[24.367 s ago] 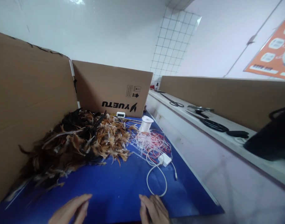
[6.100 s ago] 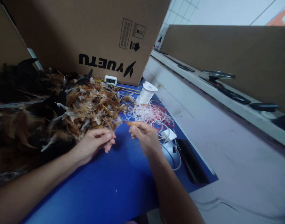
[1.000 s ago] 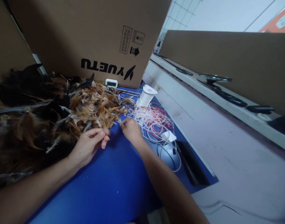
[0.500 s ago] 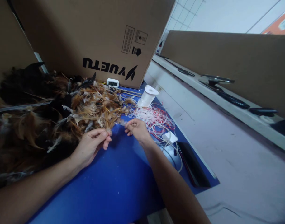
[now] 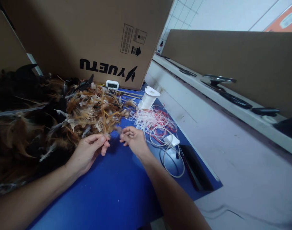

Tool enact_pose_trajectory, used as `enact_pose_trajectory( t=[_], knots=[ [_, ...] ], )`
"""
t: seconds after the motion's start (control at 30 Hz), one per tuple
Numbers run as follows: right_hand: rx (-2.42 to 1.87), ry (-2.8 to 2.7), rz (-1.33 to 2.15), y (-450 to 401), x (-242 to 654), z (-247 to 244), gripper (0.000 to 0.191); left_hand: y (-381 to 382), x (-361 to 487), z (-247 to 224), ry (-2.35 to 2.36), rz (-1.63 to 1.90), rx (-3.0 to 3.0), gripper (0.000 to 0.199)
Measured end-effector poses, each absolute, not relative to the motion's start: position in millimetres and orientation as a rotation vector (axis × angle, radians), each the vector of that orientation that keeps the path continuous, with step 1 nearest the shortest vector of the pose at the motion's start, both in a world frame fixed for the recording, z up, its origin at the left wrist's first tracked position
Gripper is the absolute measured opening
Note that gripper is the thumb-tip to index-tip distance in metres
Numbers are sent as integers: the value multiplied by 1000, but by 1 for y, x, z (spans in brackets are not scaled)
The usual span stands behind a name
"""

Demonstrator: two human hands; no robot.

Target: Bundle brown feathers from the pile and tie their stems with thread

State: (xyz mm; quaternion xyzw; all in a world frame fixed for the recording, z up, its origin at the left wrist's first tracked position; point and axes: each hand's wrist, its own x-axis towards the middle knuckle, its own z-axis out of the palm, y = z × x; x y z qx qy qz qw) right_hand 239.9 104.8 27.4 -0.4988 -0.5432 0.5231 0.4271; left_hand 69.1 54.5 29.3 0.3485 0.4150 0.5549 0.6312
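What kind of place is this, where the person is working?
Probably a small craft workspace, perhaps at home or in a shop: a large heap of feathers lies on the blue tabletop, with a white spool and a tangle of white and red strands beside it.

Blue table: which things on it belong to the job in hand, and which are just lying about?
Seemingly in use:
- left hand, pinching a wispy feather
- right hand, pinching blurred fluff
- feather pile

Probably just lying about:
- white adapter
- digital display
- dark flat object
- white spool and tangled strands, both untouched, though possibly supplies
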Motion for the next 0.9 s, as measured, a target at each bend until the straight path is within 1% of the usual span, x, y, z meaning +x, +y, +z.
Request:
enact_pose_trajectory(
  t=[0.1, 0.13, 0.17, 0.23, 0.3, 0.37, 0.5, 0.63, 0.8, 0.9],
  knots=[
    [-1218, -1460, 1172, 100, 239, 30, 38, 54, 70, 30, 959, 1267, 781, 20],
    [-1221, -1492, 1104, 99, 239, 32, 39, 54, 70, 30, 963, 1267, 776, 20],
    [-1229, -1515, 1045, 98, 239, 33, 35, 54, 70, 30, 965, 1267, 773, 20],
    [-1254, -1528, 1018, 96, 240, 36, 25, 53, 70, 30, 967, 1267, 770, 20],
    [-1268, -1470, 1125, 95, 239, 36, 17, 53, 69, 30, 964, 1268, 770, 19],
    [-1232, -1368, 1277, 95, 239, 37, 15, 53, 68, 29, 956, 1271, 768, 17],
    [-1125, -1255, 1450, 94, 237, 41, 17, 52, 68, 28, 940, 1250, 776, 16],
    [-1142, -1255, 1579, 89, 235, 45, 20, 51, 69, 29, 924, 1242, 845, 15],
    [-1168, -1378, 1645, 82, 230, 46, 20, 51, 71, 32, 964, 1231, 918, 15],
    [-1162, -1428, 1668, 82, 231, 48, 24, 52, 70, 32, 994, 1232, 882, 15]
  ],
)
